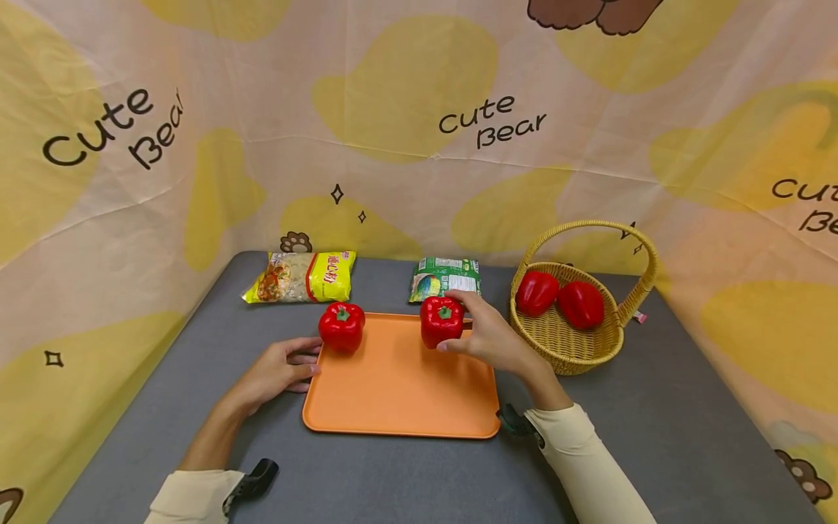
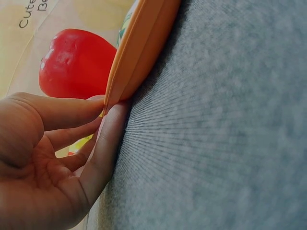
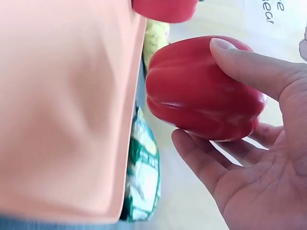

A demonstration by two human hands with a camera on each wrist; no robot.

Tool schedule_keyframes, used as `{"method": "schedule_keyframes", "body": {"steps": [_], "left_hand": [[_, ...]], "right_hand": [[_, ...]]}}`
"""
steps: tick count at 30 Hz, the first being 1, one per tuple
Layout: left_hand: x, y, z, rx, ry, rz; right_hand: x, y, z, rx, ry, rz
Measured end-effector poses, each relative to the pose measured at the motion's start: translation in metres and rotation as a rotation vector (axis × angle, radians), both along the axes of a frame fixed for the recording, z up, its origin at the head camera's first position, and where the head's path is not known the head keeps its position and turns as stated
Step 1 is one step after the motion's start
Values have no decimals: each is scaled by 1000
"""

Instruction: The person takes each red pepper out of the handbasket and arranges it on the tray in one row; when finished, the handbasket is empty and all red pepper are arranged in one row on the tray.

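In the head view my right hand (image 1: 487,331) grips a red bell pepper (image 1: 441,322), stem up, at the far right part of an orange tray (image 1: 399,393). The right wrist view shows the thumb on one side of this pepper (image 3: 201,88) and fingers on the other, with its base apart from the tray. My left hand (image 1: 278,372) pinches the tray's left rim; in the left wrist view, thumb above and finger below hold the edge (image 2: 139,52). Another bell pepper (image 1: 342,327) stands at the tray's far left corner.
A yellow wicker basket (image 1: 556,356) with a tall handle stands right of the tray, two red bell peppers (image 1: 580,305) inside. Behind the tray lie a yellow food packet (image 1: 304,277) and a green packet (image 1: 452,276). A patterned cloth (image 1: 393,109) hangs around the grey table (image 1: 366,480).
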State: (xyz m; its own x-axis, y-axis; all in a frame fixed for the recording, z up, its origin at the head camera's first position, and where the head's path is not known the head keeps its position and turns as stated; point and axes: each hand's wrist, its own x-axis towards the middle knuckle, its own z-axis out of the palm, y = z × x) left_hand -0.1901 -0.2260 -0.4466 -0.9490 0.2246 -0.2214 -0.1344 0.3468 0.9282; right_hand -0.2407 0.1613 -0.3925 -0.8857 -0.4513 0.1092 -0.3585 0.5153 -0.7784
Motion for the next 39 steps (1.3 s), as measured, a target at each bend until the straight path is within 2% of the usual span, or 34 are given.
{"method": "schedule_keyframes", "body": {"steps": [7,12,21,31,39], "left_hand": [[1,-1,-1,8,13,-20],[0,0,-1,4,-1,-7],[0,1,-1,-10,-7,3],[-1,0,-2,-5,4,2],[0,-1,-3,35,27,-31]], "right_hand": [[-6,-23,-1,-6,-18,8],[-12,-40,-5,-3,-34,12],[-21,-69,-9,123,-13,75],[-25,-83,-15,150,-15,101],[-26,-84,-19,160,-22,104]]}}
